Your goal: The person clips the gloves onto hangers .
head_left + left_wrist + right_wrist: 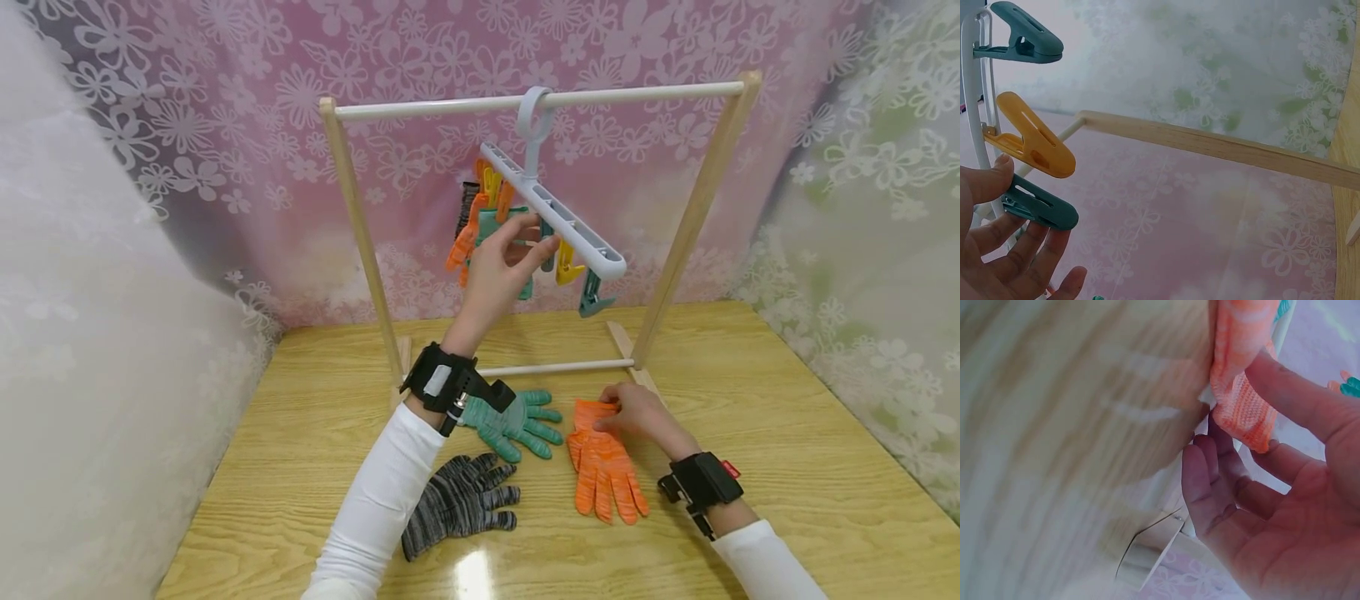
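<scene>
A grey clip hanger (575,227) hangs by its ring from the white rod of a wooden stand. My left hand (495,271) is raised to its middle. Thumb and fingers pinch a teal clothespin (1044,209), seen in the left wrist view beside a yellow clothespin (1038,144) and another teal one. Down on the table, my right hand (647,415) holds the cuff of an orange glove (607,475) between thumb and fingers. This glove lies palm-flat with its fingers toward me. In the right wrist view its cuff edge (1250,415) is lifted and folded.
A green glove (517,425) and a black-and-grey glove (461,504) lie on the wooden table (300,467). Gloves, including an orange one (467,237), hang from clips at the hanger's far end. The stand's posts (693,225) rise on both sides; flowered curtains surround the table.
</scene>
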Demonstrator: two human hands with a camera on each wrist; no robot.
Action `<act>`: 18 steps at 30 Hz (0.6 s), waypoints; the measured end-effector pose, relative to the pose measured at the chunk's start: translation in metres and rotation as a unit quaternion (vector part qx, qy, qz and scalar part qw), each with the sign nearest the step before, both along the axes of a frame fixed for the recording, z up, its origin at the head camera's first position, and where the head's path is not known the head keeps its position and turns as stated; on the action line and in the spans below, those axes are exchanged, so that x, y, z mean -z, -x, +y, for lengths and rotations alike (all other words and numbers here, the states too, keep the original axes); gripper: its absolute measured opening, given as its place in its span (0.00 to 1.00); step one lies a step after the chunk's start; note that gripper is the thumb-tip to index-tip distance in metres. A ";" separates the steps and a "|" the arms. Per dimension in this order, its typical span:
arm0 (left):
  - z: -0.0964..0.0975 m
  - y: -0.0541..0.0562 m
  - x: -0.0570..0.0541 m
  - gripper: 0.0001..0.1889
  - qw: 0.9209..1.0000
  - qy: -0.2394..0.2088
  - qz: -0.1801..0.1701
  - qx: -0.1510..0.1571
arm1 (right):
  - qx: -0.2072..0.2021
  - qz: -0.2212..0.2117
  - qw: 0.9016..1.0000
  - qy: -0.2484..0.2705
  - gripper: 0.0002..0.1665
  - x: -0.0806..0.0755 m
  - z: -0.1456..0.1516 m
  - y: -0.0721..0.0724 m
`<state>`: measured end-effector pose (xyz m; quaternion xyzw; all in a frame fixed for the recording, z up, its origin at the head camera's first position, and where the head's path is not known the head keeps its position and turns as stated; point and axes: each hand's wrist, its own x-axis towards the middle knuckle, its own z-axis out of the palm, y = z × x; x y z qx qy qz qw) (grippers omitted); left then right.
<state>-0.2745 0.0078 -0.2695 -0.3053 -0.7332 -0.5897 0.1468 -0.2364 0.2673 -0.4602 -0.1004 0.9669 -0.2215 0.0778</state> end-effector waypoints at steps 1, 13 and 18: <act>0.000 0.000 0.000 0.22 1.000 0.001 -0.001 0.000 | -0.001 0.002 1.000 0.000 0.18 0.000 0.001 -0.001; 0.000 0.001 0.003 0.21 1.000 -0.015 0.004 -0.011 | 0.021 0.042 0.998 0.051 0.12 -0.004 0.010 -0.006; 0.001 0.000 0.005 0.21 1.000 -0.019 0.006 -0.014 | 0.051 0.064 0.992 0.091 0.19 -0.011 0.009 -0.004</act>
